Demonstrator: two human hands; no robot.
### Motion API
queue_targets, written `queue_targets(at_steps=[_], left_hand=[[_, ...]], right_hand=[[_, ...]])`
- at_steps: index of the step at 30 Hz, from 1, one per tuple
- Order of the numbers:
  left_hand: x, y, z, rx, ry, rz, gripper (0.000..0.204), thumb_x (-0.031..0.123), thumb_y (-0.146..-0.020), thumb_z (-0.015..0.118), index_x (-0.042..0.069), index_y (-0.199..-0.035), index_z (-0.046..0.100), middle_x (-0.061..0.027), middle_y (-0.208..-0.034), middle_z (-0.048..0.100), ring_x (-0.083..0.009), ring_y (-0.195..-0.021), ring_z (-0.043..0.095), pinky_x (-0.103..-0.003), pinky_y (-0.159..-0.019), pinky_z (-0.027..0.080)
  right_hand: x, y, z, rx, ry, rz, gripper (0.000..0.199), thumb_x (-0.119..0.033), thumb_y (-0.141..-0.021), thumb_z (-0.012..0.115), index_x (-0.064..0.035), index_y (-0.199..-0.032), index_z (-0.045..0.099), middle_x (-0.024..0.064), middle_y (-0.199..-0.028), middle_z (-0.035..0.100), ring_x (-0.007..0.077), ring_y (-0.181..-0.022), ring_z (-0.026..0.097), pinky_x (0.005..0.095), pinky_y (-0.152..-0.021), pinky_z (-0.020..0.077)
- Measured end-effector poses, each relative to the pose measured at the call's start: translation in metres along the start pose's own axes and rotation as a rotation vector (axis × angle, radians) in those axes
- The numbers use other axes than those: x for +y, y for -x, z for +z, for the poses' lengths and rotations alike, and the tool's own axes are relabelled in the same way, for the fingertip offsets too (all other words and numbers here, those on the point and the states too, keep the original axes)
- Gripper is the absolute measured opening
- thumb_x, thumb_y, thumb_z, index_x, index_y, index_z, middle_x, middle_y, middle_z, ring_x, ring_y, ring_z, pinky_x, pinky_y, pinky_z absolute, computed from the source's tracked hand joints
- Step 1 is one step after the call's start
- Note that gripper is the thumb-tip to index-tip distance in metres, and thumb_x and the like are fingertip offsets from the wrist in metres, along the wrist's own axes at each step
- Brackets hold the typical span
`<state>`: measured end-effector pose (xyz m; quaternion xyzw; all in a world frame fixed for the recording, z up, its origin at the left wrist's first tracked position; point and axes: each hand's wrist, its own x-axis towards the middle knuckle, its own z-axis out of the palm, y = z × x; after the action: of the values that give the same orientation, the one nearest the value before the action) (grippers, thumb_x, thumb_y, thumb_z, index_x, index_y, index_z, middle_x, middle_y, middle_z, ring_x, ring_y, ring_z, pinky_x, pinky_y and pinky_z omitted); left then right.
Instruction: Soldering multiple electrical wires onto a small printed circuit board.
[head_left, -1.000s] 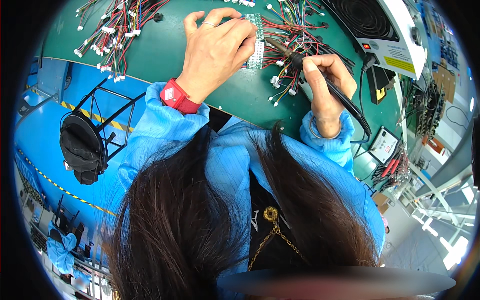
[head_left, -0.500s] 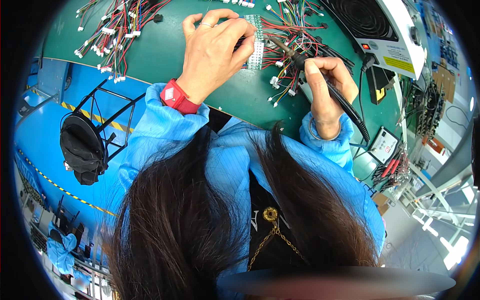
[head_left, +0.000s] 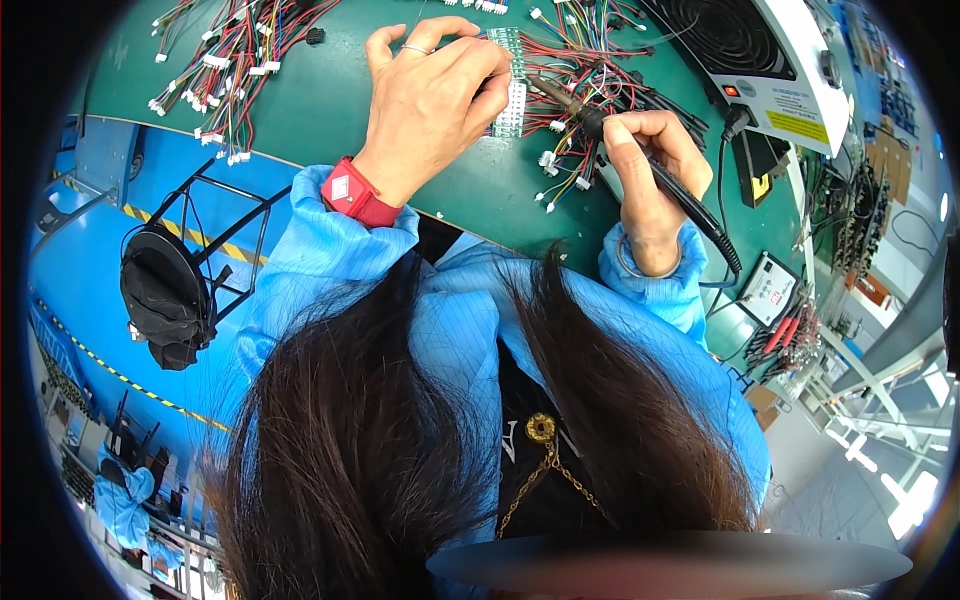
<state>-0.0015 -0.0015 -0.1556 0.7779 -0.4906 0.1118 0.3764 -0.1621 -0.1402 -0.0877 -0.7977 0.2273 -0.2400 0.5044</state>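
Note:
A narrow green and white circuit board strip [head_left: 510, 108] lies on the green bench, with red and black wires running off its right side. My left hand [head_left: 425, 100] bends over the strip's left edge, thumb and forefinger closed together; what they pinch is hidden beneath them. In my right hand [head_left: 655, 180] is a soldering iron [head_left: 588, 118], held like a pen. Its tip points left, close to the board's right edge; whether it touches cannot be made out. A tangle of wires with white connectors [head_left: 548, 160] lies under and around the iron.
A bundle of wires with white plugs [head_left: 215, 90] lies at the bench's left. A white fan unit [head_left: 800, 110] stands at the far right, a small white control box [head_left: 770, 290] nearer. Red-handled pliers [head_left: 782, 335] lie beside it. A black stool [head_left: 165, 290] stands left.
My right hand and the soldering iron have shifted slightly to the left, the tip drawing nearer the board. The iron's cord has swung a little. My left hand stays almost still.

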Motion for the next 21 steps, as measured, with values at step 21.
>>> queue_targets(at_steps=[21], left_hand=[[-0.0008, 0.0003, 0.0016, 0.007, -0.016, 0.018, 0.01, 0.018, -0.081, 0.073, 0.018, -0.087, 0.065, 0.0107, -0.097, 0.072, -0.016, -0.107, 0.06, -0.045, -0.095, 0.033]], right_hand=[[0.0011, -0.0004, 0.0005, 0.02, 0.007, 0.013, 0.009, -0.003, -0.085, 0.071, 0.0049, -0.086, 0.066, 0.0046, -0.07, 0.066, 0.006, -0.062, 0.06, 0.0206, -0.055, 0.0458]])
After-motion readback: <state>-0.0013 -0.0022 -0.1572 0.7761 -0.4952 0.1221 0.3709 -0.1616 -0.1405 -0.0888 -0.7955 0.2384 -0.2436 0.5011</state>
